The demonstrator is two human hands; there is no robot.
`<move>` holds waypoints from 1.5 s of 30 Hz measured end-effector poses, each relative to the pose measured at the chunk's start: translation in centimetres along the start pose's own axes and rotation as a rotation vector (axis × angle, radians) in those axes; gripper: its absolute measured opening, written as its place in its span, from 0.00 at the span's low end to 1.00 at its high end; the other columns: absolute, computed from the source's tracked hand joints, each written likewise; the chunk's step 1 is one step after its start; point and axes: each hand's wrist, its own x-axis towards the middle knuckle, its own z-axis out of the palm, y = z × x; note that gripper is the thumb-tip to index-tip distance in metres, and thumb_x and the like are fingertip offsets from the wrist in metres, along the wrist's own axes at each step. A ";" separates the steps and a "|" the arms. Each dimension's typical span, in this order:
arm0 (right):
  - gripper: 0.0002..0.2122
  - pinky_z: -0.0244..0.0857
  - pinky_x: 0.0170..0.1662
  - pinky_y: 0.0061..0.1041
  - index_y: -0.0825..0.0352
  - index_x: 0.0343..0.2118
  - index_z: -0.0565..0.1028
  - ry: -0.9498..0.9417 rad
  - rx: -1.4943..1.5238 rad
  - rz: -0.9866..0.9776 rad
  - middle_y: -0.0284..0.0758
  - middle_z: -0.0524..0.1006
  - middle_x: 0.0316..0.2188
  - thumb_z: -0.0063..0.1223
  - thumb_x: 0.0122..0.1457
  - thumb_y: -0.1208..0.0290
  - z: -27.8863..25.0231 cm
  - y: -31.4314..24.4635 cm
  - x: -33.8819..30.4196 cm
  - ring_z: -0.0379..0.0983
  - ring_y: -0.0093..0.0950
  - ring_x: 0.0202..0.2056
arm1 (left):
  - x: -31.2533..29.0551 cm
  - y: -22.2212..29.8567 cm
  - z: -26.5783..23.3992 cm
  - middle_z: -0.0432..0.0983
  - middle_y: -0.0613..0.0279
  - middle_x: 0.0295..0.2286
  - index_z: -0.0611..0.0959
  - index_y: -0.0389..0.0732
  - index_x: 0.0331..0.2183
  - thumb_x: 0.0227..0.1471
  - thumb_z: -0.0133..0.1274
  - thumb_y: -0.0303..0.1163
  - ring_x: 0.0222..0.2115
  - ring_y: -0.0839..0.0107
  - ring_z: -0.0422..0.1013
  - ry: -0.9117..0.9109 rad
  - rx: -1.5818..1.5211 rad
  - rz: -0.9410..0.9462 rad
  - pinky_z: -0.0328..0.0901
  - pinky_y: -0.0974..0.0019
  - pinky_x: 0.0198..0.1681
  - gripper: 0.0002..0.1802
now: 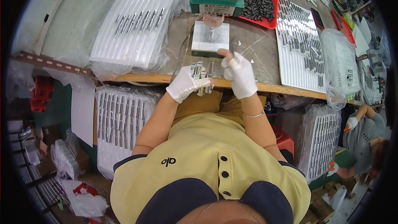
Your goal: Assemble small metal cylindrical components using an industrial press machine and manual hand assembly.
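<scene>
My left hand (188,84), in a white glove with bare fingertips, is closed around several short shiny metal tubes (200,74) at the table's front edge. My right hand (239,74), gloved the same way, is raised just right of the tubes. Its thumb and forefinger are close together beside something small and dark, too small to name. Beyond both hands stands a bench press (217,2) with a green body. In front of it sits a pale metal block (210,49), with a blurred pinkish shape above it.
A red tray (271,20) of small black parts stands right of the press. White foam trays of metal tubes lie at left (137,41) and right (286,64). A phone (317,18) is farther right. Another person (365,137) works at the far right.
</scene>
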 end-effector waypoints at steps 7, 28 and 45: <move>0.20 0.65 0.28 0.29 0.67 0.44 0.67 0.108 0.666 0.314 0.33 0.67 0.24 0.38 0.63 0.52 3.1 2.4 -0.2 0.65 0.28 0.24 | -1.8 -4.7 0.7 0.74 0.61 0.26 0.75 0.37 0.31 0.43 0.61 0.26 0.27 0.72 0.74 -0.077 -0.424 -0.059 0.68 0.70 0.28 0.13; 0.18 0.38 0.12 0.18 0.67 0.32 0.75 0.093 0.579 -0.072 0.23 0.54 0.11 0.38 0.64 0.56 -5.4 4.0 -0.3 0.40 0.17 0.10 | -21.4 -7.3 -2.4 0.77 0.62 0.25 0.80 0.38 0.35 0.41 0.61 0.39 0.27 0.74 0.73 0.289 0.096 0.038 0.68 0.68 0.34 0.19; 0.20 0.40 0.18 0.17 0.68 0.35 0.73 0.612 -0.009 -0.432 0.22 0.56 0.14 0.36 0.64 0.53 -8.6 4.7 2.7 0.47 0.16 0.14 | -36.7 -14.0 -7.9 0.77 0.44 0.32 0.81 0.38 0.35 0.35 0.63 0.39 0.35 0.50 0.73 0.657 1.007 -0.835 0.67 0.57 0.39 0.23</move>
